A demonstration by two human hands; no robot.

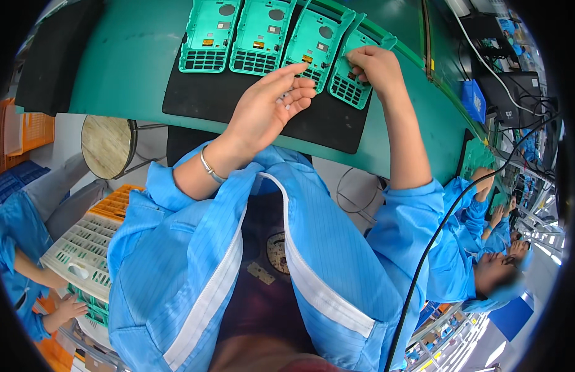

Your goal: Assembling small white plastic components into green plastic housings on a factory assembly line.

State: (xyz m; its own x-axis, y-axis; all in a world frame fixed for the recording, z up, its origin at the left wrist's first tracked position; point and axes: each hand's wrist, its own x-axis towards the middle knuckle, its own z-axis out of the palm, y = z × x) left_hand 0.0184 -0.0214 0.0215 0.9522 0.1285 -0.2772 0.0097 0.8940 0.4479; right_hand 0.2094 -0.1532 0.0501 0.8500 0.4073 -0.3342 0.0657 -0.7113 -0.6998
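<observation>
Four-sided green plastic housings [205, 37], several of them, lie in a row on a black mat [200, 99], each with a grid of key openings at its near end and a round opening higher up. My left hand [269, 108] hovers over the mat, near the third housing [312, 46]; its fingers are half curled around small white pieces [287, 106] in the palm. Over the rightmost housing [347, 90], my right hand [377, 67] has thumb and forefinger pinched together at its upper part. Whatever that pinch holds is too small or hidden to make out.
A green-topped table [132, 62] carries the mat. A blue bin [473, 101] and black cables stand to the right. A round stool [106, 146] and stacked crates [83, 248] are at the left, beside a person [21, 248]. Other people in blue sit at the right.
</observation>
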